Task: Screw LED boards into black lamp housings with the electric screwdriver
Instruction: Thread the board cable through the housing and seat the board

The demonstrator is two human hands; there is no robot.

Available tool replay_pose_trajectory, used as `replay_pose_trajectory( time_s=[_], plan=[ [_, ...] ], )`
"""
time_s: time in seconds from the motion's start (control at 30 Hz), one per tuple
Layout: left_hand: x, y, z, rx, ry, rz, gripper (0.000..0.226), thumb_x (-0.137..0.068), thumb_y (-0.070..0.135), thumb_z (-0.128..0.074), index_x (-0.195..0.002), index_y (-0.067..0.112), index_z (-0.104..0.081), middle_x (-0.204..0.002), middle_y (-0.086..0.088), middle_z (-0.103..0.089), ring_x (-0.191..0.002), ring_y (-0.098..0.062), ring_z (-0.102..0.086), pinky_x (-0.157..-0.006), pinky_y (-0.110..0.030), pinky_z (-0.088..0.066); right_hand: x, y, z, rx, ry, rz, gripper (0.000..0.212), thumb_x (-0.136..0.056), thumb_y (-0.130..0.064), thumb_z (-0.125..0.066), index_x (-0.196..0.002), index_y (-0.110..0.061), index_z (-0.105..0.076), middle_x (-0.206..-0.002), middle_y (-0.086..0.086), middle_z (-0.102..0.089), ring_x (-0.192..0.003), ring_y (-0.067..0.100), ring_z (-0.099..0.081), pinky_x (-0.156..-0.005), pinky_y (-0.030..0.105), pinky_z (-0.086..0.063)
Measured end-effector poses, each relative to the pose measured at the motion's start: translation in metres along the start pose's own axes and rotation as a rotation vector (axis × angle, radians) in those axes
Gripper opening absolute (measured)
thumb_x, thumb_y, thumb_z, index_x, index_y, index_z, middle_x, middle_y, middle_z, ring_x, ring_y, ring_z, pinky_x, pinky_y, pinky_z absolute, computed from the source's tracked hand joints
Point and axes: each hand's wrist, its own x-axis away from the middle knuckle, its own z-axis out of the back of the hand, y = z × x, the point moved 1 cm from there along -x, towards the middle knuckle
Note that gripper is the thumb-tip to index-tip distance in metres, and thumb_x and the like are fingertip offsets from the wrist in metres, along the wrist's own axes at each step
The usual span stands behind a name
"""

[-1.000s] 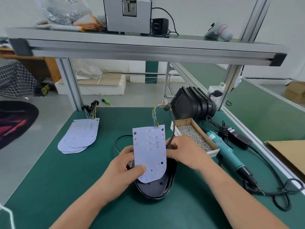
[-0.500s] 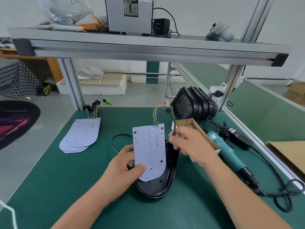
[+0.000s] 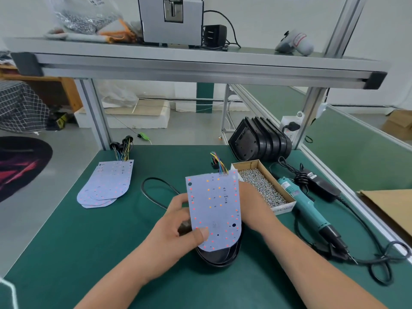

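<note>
Early in the job, judging by the bench. In the left hand (image 3: 178,226), an LED board (image 3: 214,210), pinched at its lower left edge with thumb on the dotted face and fingers curled behind. Held tilted up just above a black housing (image 3: 218,257) lying open on the green table (image 3: 111,241), not yet seated in it. At the board's top edge, a bundle of coloured wires (image 3: 219,162) ending in a dark plug. Behind the board's right edge, the right hand (image 3: 252,206), fingers hidden, so impossible to tell whether gripping anything.

No screw driven yet, as far as can be seen. To the right, lying untouched on the table, the teal electric screwdriver (image 3: 307,210) with its cord, just beside an open cardboard box of screws (image 3: 284,208). Further back on the right, a row of more black housings (image 3: 260,139) stood on edge. On the left, a fanned pile of spare boards (image 3: 107,186) with wires.

Probably left to do: seating this board, fetching screws, driving them, then repeating for the waiting housings and boards.

Writing: a white label on the screwdriver body and print along the front of the screw box, both too small to read. A label on the black power brick (image 3: 323,186), likewise unreadable. No brand legible anywhere.
</note>
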Motion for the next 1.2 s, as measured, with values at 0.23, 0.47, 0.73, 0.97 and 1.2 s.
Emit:
replay_pose_trajectory(
  time_s=[0.23,0.47,0.73,0.97,1.2],
  plan=[
    [0.000,-0.001,0.000,-0.118,0.078,0.077,0.064,-0.079,0.030,-0.072,-0.122,0.072,-0.051,-0.143,0.022,-0.053,-0.129,-0.001,-0.057,-0.109,-0.029,-0.046,-0.012,0.011,-0.002,-0.133,0.091,0.092,0.033,-0.085,-0.006,-0.069,-0.069,-0.034,-0.062,-0.072,-0.023,-0.061,-0.067,-0.006,-0.055,-0.061,0.006,-0.038],
    [-0.004,-0.010,-0.001,-0.045,0.143,0.128,0.061,-0.076,0.042,-0.084,-0.130,0.052,-0.058,-0.139,0.013,-0.065,-0.125,-0.005,-0.064,-0.108,-0.035,-0.051,-0.021,0.019,0.002,-0.124,0.187,0.048,0.012,-0.086,-0.020,-0.078,-0.083,-0.031,-0.076,-0.079,-0.019,-0.064,-0.075,0.003,-0.050,-0.071,0.022,-0.041],
    [-0.004,-0.016,0.006,-0.034,0.265,0.123,0.033,-0.095,0.021,-0.081,-0.111,0.049,-0.074,-0.126,0.013,-0.072,-0.108,-0.005,-0.070,-0.088,-0.017,-0.053,-0.015,0.010,0.008,-0.374,0.127,-0.078,0.035,-0.098,-0.045,-0.051,-0.110,-0.023,-0.075,-0.089,0.000,-0.077,-0.073,0.011,-0.058,-0.068,0.034,-0.044],
    [-0.009,-0.015,0.003,-0.144,0.313,0.121,0.029,-0.083,0.048,-0.079,-0.108,0.061,-0.070,-0.121,0.031,-0.063,-0.109,0.002,-0.065,-0.088,-0.016,-0.047,0.000,0.008,-0.002,-0.394,0.053,0.162,0.051,-0.094,-0.053,-0.069,-0.140,-0.034,-0.060,-0.090,0.002,-0.073,-0.080,0.011,-0.064,-0.075,0.031,-0.052],
    [-0.007,-0.020,0.014,-0.136,0.409,0.113,0.018,-0.099,0.030,-0.071,-0.096,0.047,-0.073,-0.119,0.031,-0.065,-0.109,0.002,-0.062,-0.091,-0.016,-0.043,-0.003,0.019,0.015,-0.741,0.029,-0.044,0.042,-0.081,-0.011,-0.062,-0.123,-0.013,-0.065,-0.105,0.005,-0.079,-0.093,0.022,-0.073,-0.080,0.036,-0.055]
  ],
)
